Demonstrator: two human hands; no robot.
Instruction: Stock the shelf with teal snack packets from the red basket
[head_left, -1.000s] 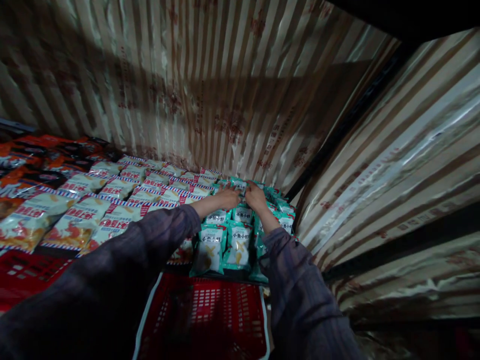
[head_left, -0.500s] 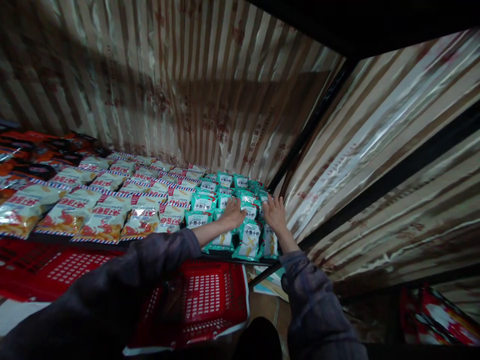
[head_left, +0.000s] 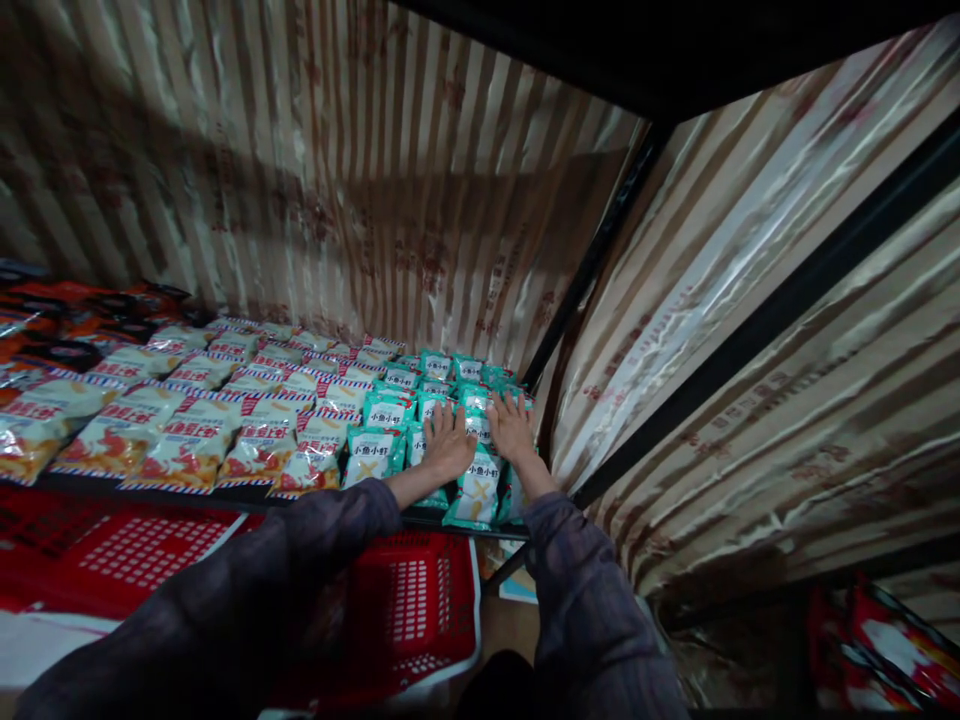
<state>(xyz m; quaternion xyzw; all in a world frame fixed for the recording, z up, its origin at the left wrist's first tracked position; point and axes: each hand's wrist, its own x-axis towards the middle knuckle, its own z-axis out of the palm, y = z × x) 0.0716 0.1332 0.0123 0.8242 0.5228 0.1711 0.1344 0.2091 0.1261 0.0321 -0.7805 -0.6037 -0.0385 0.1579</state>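
Rows of green-and-white snack bags [head_left: 478, 484] lie at the right end of a dark shelf [head_left: 420, 517]. Resting on their middle columns is my left hand [head_left: 448, 445], fingers spread and pointing to the back. My right hand [head_left: 513, 428] lies flat over the rightmost bags, close beside the left one, its fingers also apart. Neither hand grips a bag; the bags under the palms are partly hidden. Left of the green ones, white snack bags with red lettering [head_left: 191, 435] fill several rows.
Orange and black packets [head_left: 67, 320] sit at the far left. Below the shelf stand red plastic baskets [head_left: 420, 600]. A black metal post [head_left: 600, 250] and striped curtain [head_left: 337, 180] bound the shelf's right and back. More red packages [head_left: 892, 640] lie at lower right.
My left hand has turned from a sideways, curled pose to lying flat with fingers spread. My right hand has moved in closer to it. The view has shifted slightly.
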